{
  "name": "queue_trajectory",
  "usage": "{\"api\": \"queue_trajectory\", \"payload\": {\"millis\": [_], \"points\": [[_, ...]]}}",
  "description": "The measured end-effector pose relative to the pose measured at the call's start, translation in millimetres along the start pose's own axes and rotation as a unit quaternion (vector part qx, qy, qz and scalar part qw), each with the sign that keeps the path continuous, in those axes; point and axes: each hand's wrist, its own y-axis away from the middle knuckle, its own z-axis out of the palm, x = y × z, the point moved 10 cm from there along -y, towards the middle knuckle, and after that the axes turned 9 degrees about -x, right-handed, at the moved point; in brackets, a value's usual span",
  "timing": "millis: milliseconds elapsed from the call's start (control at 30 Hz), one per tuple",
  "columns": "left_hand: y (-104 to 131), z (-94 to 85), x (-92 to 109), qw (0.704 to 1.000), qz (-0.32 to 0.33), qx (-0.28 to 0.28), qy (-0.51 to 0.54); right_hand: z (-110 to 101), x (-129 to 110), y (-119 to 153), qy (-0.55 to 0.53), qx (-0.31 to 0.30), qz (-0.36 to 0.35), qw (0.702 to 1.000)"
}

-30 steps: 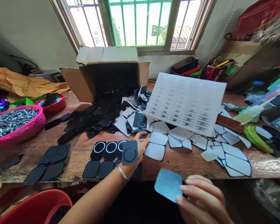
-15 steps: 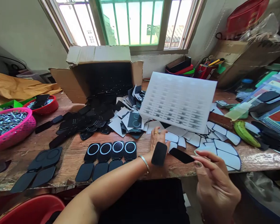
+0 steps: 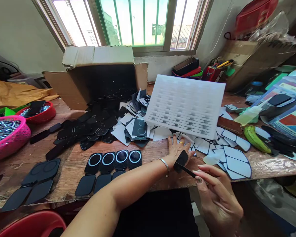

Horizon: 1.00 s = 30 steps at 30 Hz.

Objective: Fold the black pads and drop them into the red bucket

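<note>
My left hand (image 3: 177, 149) lies on white pieces at the table's front, fingers spread. A black rounded pad (image 3: 181, 160) rests on the back of that hand, near the wrist. Between the thumb and fingers of my right hand (image 3: 217, 194) is a thin black piece (image 3: 188, 171), seen nearly edge-on, its far end at the pad. White cut pieces with dark edges (image 3: 236, 161) lie right of my left hand. Left of my forearm stand folding black pads with white rings (image 3: 108, 158) in a row.
An open cardboard box (image 3: 64, 90) spills black parts (image 3: 88, 126) across the table. A large white sheet (image 3: 185, 102) leans over a paper pile. At the left is a pink basket of screws (image 3: 22, 141); green bananas (image 3: 255, 140) lie at the right.
My left hand has moved right, onto the white pieces. My right hand has moved left with the thin black piece, which is now turned edge-on near the pad. The view has shifted slightly.
</note>
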Motion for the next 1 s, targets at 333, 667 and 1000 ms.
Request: {"api": "queue_trajectory", "payload": {"millis": [333,667,1000], "points": [[26.4,-31.4,-23.9,0.993,0.024,0.042,0.104,-3.6,18.6,-5.1,-0.126,0.104,0.122,0.979],[141.1,-66.0,-81.5,0.761,-0.047,0.117,0.636,81.0,66.0,-10.3,-0.38,0.005,0.303,0.874],[274.0,-89.2,-138.4,0.877,-0.19,0.218,0.384,172.6,-12.5,-18.7,-0.037,-0.321,-0.017,0.946]]}}
